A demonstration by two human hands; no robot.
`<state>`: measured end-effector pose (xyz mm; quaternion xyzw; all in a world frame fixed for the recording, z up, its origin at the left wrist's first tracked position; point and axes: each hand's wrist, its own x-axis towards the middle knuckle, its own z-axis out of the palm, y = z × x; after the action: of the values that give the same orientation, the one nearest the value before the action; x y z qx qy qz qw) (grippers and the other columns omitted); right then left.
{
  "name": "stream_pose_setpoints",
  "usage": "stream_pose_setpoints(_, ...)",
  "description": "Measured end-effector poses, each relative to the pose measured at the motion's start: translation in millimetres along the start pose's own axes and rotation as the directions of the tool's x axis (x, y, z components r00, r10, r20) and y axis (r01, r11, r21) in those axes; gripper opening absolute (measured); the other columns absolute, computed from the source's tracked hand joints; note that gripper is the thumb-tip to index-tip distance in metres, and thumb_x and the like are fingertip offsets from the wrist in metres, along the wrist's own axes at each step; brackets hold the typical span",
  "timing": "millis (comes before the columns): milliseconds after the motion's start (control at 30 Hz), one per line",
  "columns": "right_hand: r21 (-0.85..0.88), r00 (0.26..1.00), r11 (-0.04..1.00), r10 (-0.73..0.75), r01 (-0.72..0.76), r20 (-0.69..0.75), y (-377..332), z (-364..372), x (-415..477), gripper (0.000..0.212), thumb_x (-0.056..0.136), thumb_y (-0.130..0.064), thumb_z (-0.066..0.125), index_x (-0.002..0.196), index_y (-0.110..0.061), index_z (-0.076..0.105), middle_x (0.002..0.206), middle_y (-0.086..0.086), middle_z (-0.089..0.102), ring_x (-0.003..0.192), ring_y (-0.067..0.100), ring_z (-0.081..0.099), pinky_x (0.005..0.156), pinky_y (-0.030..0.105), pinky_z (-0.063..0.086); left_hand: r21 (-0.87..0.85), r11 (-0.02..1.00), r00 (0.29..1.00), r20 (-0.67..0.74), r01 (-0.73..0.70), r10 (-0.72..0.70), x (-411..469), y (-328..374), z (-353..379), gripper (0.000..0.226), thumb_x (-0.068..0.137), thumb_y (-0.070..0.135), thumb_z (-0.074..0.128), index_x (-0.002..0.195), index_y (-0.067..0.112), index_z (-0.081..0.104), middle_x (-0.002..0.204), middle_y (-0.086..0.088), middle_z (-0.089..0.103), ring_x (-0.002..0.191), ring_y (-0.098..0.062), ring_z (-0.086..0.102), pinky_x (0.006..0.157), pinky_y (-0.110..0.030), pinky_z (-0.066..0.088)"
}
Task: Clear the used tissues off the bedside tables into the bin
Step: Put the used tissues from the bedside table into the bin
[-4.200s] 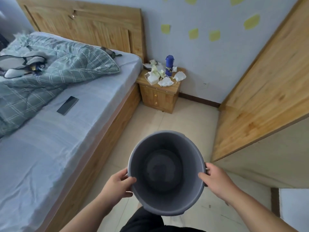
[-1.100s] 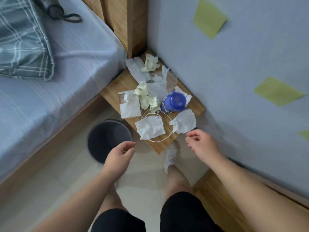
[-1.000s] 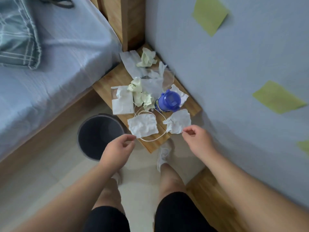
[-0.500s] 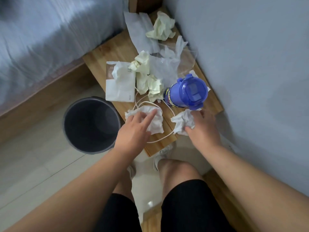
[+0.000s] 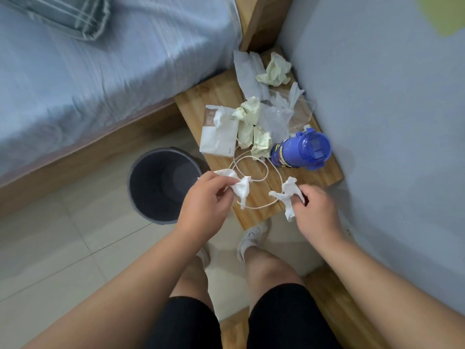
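Note:
My left hand [image 5: 205, 202] grips a crumpled white tissue [image 5: 240, 186] just above the front left corner of the wooden bedside table [image 5: 216, 90]. My right hand [image 5: 315, 212] pinches a second white tissue [image 5: 285, 195] over the table's front edge. The grey bin [image 5: 161, 183] stands empty on the floor to the left of the table. Several more tissues lie further back on the table: pale yellow crumpled ones [image 5: 251, 127], another yellow one [image 5: 275, 70] and a flat white sheet [image 5: 247, 71].
A blue bottle [image 5: 302, 151] stands on the table, with a thin cord [image 5: 251, 162] looped beside it. A white tissue pack [image 5: 219, 133] and clear plastic wrap [image 5: 284, 113] also lie there. The bed [image 5: 100, 71] is left, the wall [image 5: 390, 122] right. My shoes [image 5: 249, 239] touch the tiled floor.
Both hands have closed on the two front tissues and lifted them off the table top, bunching them up. The view has shifted slightly back and up.

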<state>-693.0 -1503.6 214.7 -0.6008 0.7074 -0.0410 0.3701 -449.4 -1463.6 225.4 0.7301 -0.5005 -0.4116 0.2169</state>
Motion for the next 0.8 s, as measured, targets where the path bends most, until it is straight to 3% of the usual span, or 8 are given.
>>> stream_pose_setpoints(100, 0.044, 0.999, 0.998, -0.038, 0.037, 0.012, -38, 7, -22, 0.033, 0.096, -0.014, 0.064, 0.067, -0.019, 0.050, 0.071, -0.004, 0.051, 0.067, 0.007, 0.051, 0.057, 0.028, 0.034, -0.188, 0.971, 0.981, -0.096, 0.148, -0.168, -26, -11, -35, 0.017, 0.099, 0.023, 0.069, 0.098, 0.039, 0.076, 0.093, 0.012, 0.070, 0.090, -0.005, 0.064, 0.077, -0.026, 0.055)
stream_pose_setpoints(200, 0.089, 0.996, 0.993, -0.080, 0.076, 0.049, -77, 34, -34, 0.030, 0.095, -0.017, 0.063, 0.068, -0.021, 0.051, 0.069, -0.003, 0.054, 0.070, 0.005, 0.054, 0.057, 0.021, 0.038, -0.463, 0.792, 0.879, -0.055, 0.398, -0.474, -42, -46, -65, 0.022, 0.101, 0.017, 0.063, 0.095, 0.033, 0.076, 0.091, 0.006, 0.078, 0.082, -0.014, 0.073, 0.076, -0.042, 0.063)
stream_pose_setpoints(300, 0.139, 0.987, 0.986, -0.109, 0.092, 0.122, -111, 77, -33, 0.020, 0.097, -0.023, 0.060, 0.079, -0.016, 0.061, 0.072, 0.000, 0.060, 0.067, 0.014, 0.053, 0.060, 0.035, 0.044, -0.580, 0.632, 0.780, 0.011, 0.514, -0.625, -52, -97, -82, 0.017, 0.105, 0.013, 0.058, 0.104, 0.019, 0.074, 0.097, -0.007, 0.082, 0.094, -0.032, 0.078, 0.083, -0.049, 0.066)
stream_pose_setpoints(400, 0.185, 0.974, 0.980, -0.114, 0.078, 0.194, -135, 140, -24, 0.028, 0.098, -0.029, 0.059, 0.071, -0.036, 0.060, 0.067, -0.013, 0.062, 0.059, 0.003, 0.052, 0.049, 0.017, 0.038, -0.617, 0.567, 0.724, 0.007, 0.546, -0.690, -52, -159, -81, 0.013, 0.105, 0.019, 0.059, 0.105, 0.019, 0.072, 0.095, -0.003, 0.083, 0.091, -0.026, 0.080, 0.082, -0.043, 0.067)
stream_pose_setpoints(467, 0.190, 0.971, 0.981, -0.073, 0.029, 0.229, -143, 173, -13, 0.027, 0.099, -0.032, 0.059, 0.072, -0.036, 0.062, 0.068, -0.017, 0.065, 0.061, 0.001, 0.055, 0.050, 0.015, 0.038, -0.656, 0.534, 0.719, 0.019, 0.533, -0.694, -47, -192, -75, 0.011, 0.104, 0.021, 0.061, 0.105, 0.019, 0.072, 0.087, 0.003, 0.082, 0.081, -0.018, 0.079, 0.076, -0.037, 0.068)
stream_pose_setpoints(600, 0.118, 0.949, 0.992, 0.001, -0.040, 0.315, -141, 234, 12, 0.023, 0.099, -0.034, 0.058, 0.085, -0.020, 0.070, 0.081, -0.003, 0.073, 0.077, 0.020, 0.068, 0.061, 0.035, 0.049, -0.703, 0.491, 0.712, 0.031, 0.514, -0.701, -28, -246, -61, 0.007, 0.102, 0.017, 0.065, 0.103, 0.016, 0.071, 0.079, 0.004, 0.081, 0.064, -0.011, 0.075, 0.060, -0.026, 0.062)
stream_pose_setpoints(733, 0.053, 0.925, 0.992, 0.089, -0.117, 0.371, -129, 297, 43, 0.025, 0.098, -0.027, 0.057, 0.088, -0.008, 0.071, 0.087, 0.011, 0.074, 0.086, 0.035, 0.071, 0.077, 0.050, 0.060, -0.718, 0.419, 0.659, 0.073, 0.556, -0.749, -5, -302, -44, 0.006, 0.099, 0.016, 0.069, 0.094, 0.018, 0.069, 0.076, 0.002, 0.076, 0.060, -0.007, 0.072, 0.068, -0.028, 0.061)
stream_pose_setpoints(800, 0.006, 0.907, 0.992, 0.114, -0.128, 0.405, -118, 320, 61, 0.022, 0.095, -0.023, 0.056, 0.090, -0.006, 0.069, 0.090, 0.014, 0.074, 0.088, 0.040, 0.072, 0.078, 0.051, 0.061, -0.708, 0.403, 0.672, 0.135, 0.579, -0.728, 3, -318, -37, 0.011, 0.096, 0.014, 0.072, 0.098, 0.025, 0.068, 0.070, 0.010, 0.077, 0.065, -0.005, 0.075, 0.074, -0.032, 0.064)
